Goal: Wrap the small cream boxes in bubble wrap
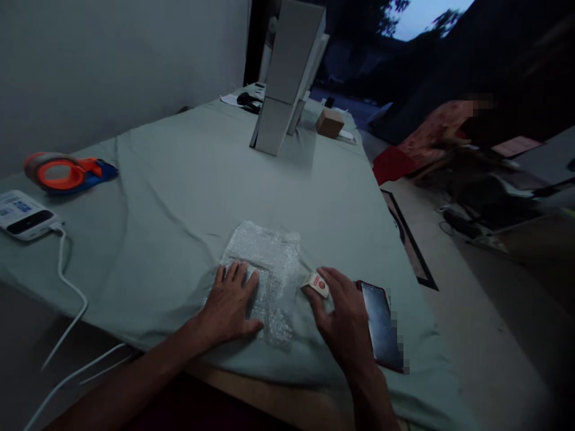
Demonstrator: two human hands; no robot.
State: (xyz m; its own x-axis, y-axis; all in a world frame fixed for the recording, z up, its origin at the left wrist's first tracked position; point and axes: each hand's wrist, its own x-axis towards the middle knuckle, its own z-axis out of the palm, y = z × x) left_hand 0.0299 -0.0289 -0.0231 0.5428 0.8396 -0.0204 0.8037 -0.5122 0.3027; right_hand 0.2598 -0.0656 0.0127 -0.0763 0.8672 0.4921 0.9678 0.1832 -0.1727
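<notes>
A sheet of bubble wrap [278,257] lies near the front edge of the cloth-covered table. Flat on its left part rests my left hand [231,302], fingers spread. My right hand [339,305] grips a small white box [317,284] with red print between thumb and fingers, just right of the wrap. Part of the box is hidden by the fingers. Close beside that hand, on its right, a phone [381,323] lies with its screen up.
At the left are an orange and blue tape dispenser [67,173] and a white device [27,214] with a cable. Tall white boxes [283,84] and a brown carton [330,123] stand farther back. A person [431,134] is at the right, beyond the table [179,173].
</notes>
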